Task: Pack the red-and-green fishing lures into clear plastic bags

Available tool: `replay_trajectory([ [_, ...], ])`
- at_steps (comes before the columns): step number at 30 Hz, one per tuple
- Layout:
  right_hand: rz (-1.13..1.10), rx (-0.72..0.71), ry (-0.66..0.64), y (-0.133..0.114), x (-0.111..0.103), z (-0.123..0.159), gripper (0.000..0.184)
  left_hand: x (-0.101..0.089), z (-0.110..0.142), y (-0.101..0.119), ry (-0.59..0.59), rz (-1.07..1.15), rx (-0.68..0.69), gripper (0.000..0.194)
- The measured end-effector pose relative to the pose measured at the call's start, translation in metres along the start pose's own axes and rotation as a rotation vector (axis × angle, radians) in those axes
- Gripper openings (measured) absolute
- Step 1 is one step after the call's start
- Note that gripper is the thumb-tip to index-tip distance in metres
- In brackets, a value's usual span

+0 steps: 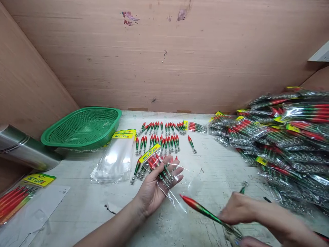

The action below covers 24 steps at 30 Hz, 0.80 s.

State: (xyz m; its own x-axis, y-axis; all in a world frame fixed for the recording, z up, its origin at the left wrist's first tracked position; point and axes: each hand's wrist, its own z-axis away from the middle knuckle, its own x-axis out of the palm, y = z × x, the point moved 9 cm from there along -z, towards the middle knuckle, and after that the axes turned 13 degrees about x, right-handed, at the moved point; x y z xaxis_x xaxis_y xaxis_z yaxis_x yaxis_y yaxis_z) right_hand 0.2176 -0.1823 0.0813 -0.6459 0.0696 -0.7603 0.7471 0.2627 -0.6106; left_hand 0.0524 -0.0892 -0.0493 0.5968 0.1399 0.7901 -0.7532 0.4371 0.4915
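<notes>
My left hand grips a clear plastic bag with a yellow BCT LURE header. Several red-and-green squid lures show in the bag across my fingers. To the right, my right hand, smeared by motion, is closed on a red-and-green squid lure. Its red tip points up and left toward the bag's loose end. The hooks of another lure stick out behind my right knuckles; I cannot tell whether that one is held. Rows of loose lures lie beyond my left hand.
Flat bags lie beside a green plastic basket. A large heap of filled lure bags covers the right side. At far left are a metal cylinder and a bag of orange-red lures. A wooden panel rises behind.
</notes>
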Motion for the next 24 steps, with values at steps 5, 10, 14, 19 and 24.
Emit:
replay_trajectory([
  [5,0.31,-0.263,0.136,-0.041,0.043,-0.009,0.021,0.002,0.006,-0.007,-0.025,-0.008,-0.037,0.041],
  [10,0.532,-0.418,0.239,-0.061,0.061,-0.012,0.033,0.001,0.011,-0.015,-0.049,-0.032,-0.081,0.043],
  [14,0.508,-0.402,0.246,-0.06,0.058,-0.013,0.034,0.001,0.01,-0.014,-0.048,-0.039,-0.073,0.046],
  [19,0.386,-0.362,0.228,-0.054,0.062,-0.013,0.033,0.003,0.011,-0.016,-0.06,-0.027,-0.085,0.049],
  [24,0.333,-0.345,0.258,-0.052,0.065,-0.008,0.023,0.003,0.01,-0.013,-0.057,-0.026,-0.069,0.044],
])
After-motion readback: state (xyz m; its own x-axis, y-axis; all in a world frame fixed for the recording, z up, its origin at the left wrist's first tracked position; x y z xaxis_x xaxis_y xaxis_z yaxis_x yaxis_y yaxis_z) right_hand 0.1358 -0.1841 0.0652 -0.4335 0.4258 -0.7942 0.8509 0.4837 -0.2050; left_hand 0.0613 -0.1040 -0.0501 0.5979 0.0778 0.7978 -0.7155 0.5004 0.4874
